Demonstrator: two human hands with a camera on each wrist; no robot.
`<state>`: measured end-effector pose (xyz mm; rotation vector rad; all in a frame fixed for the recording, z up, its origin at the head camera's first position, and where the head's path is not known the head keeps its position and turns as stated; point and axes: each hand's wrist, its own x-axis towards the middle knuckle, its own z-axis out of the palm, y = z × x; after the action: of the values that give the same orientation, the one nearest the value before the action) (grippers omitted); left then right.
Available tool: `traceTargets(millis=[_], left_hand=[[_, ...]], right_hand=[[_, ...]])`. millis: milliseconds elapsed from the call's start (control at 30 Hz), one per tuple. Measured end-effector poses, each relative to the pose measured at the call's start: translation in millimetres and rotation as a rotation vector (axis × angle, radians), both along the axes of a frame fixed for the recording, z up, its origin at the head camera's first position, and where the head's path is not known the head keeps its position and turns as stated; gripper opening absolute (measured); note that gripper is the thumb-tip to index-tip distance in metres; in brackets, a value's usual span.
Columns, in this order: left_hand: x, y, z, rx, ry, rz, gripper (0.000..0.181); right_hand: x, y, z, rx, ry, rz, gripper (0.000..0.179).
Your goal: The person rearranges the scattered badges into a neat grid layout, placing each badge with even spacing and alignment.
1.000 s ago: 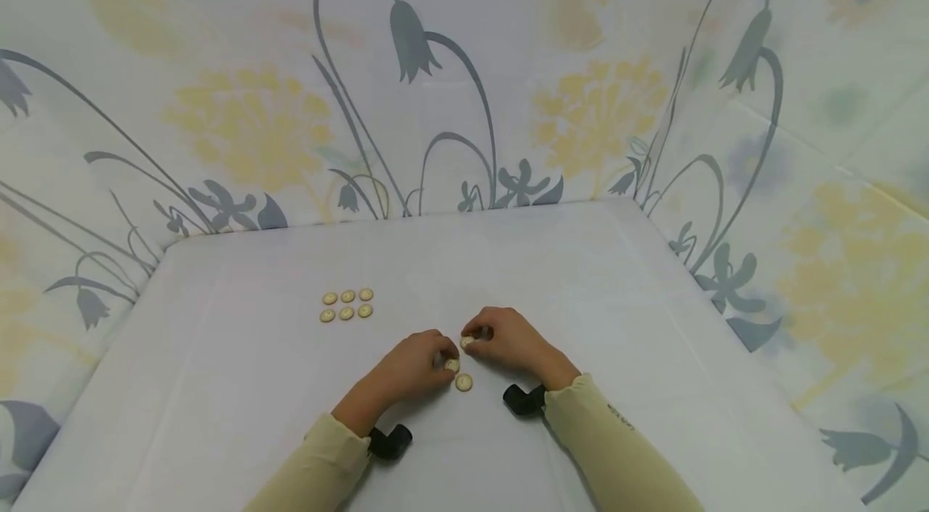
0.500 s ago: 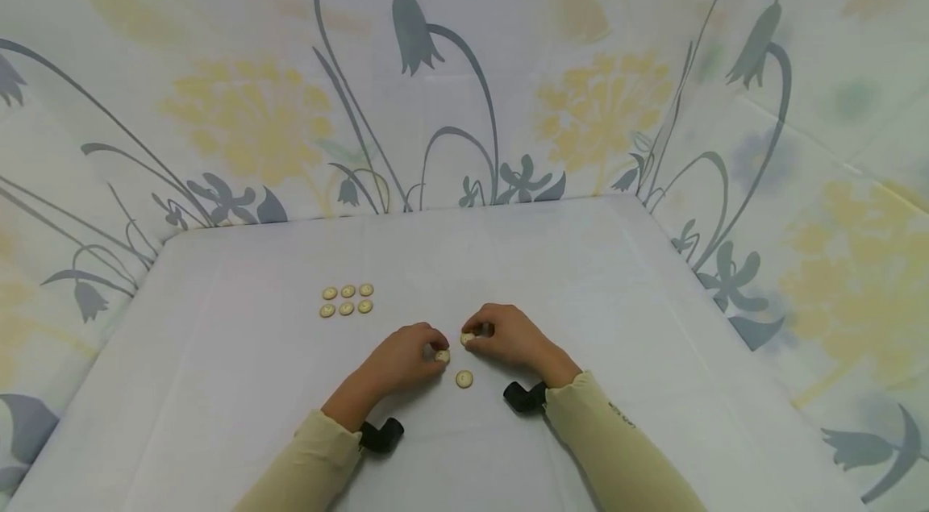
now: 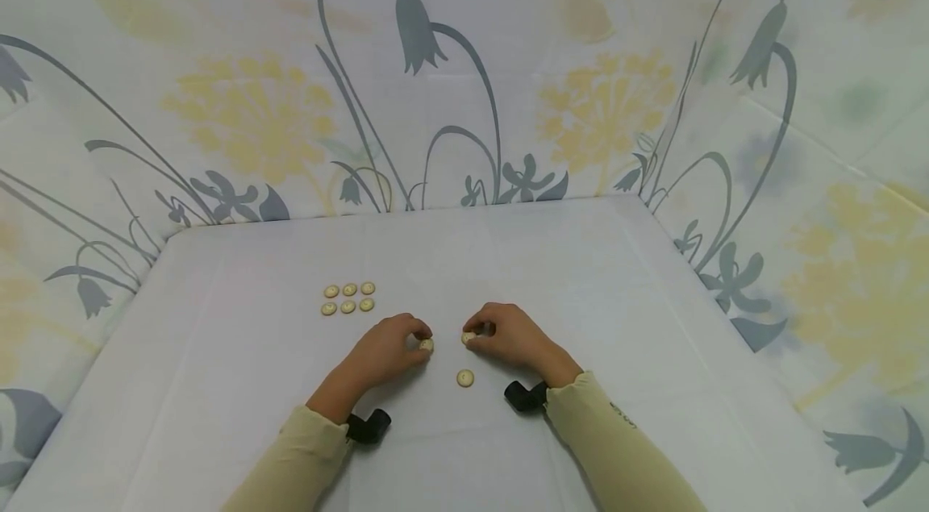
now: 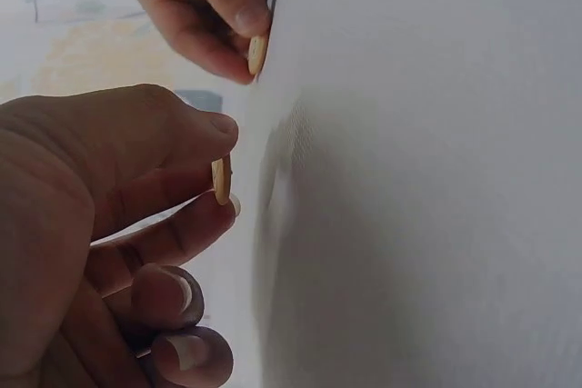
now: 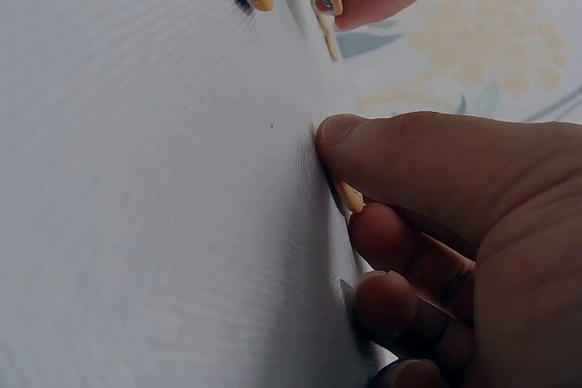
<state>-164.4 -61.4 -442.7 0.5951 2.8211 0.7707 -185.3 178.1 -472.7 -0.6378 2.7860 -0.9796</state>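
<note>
Between thumb and fingertips, my left hand (image 3: 382, 351) pinches a small round cream disc (image 4: 221, 181), held on edge above the white cloth in the left wrist view. My right hand (image 3: 511, 336) pinches a second cream disc (image 5: 349, 195) right at the cloth, partly covered by the thumb. A third disc (image 3: 465, 377) lies flat on the table, nearer the body and between the hands. Beyond my left hand, several like discs (image 3: 348, 306) lie in two neat rows, with small dark marks on their faces.
The table (image 3: 581, 254) is covered with a smooth white cloth. Hanging fabric (image 3: 464, 93) with a flower print encloses its back and sides. A black wrist device (image 3: 370, 426) sits under the left cuff, another black device (image 3: 526, 397) under the right.
My left hand has carried its disc leftward and slightly away from the body, off from beside the third disc. The right hand stays in place with its disc.
</note>
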Motion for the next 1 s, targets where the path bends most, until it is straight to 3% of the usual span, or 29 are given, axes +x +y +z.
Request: traceTargets(millis=[333,1000], left_hand=[[-2.0,-11.0,1.0,-0.026,-0.024,0.052,0.019],[-6.0,-39.3,2.7,-0.069,-0.022,0.095,0.023]], right_hand=[[0.3,1,3.1,0.002,0.004,0.004,0.020],[2.3,1,2.8,-0.022,-0.010,0.018,0.020]])
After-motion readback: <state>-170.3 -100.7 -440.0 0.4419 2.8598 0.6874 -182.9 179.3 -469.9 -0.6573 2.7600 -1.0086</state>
